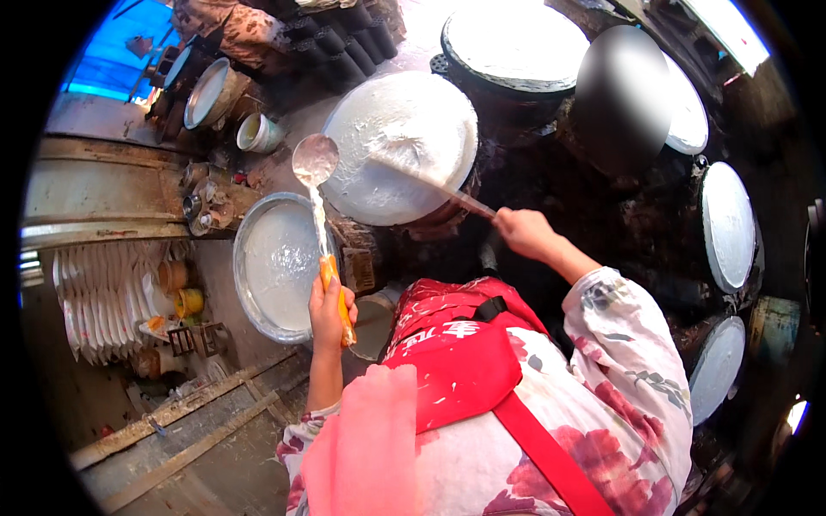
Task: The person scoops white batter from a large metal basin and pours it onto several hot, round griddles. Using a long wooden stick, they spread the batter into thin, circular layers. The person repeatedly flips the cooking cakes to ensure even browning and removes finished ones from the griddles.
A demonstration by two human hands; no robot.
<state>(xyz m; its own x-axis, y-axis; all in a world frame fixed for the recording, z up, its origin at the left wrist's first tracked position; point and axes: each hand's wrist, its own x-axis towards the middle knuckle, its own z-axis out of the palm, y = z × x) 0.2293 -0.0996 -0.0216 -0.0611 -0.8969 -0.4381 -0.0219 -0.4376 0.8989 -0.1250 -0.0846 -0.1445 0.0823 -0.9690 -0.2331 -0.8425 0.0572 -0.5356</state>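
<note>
My left hand (327, 305) grips the yellow handle of a ladle (315, 159) smeared with white batter, its bowl raised by the left edge of a round griddle (344, 172) covered in white batter. My right hand (525, 230) is closed on a long flat stick (456, 193), whose far end lies in the batter at the griddle's middle. Below and left of the griddle, a wide metal basin (275, 258) holds white liquid batter. A pale bucket (372, 335) is partly hidden behind my left hand and red apron.
More round griddles with white tops (514, 39) (724, 225) ring the right and back. Stacked black briquettes (335, 43), spotted brown fabric (232, 26) and a small pail (258, 133) stand behind. At left are a worn ledge (103, 189), hanging white sheets (95, 301) and wooden planks (172, 413).
</note>
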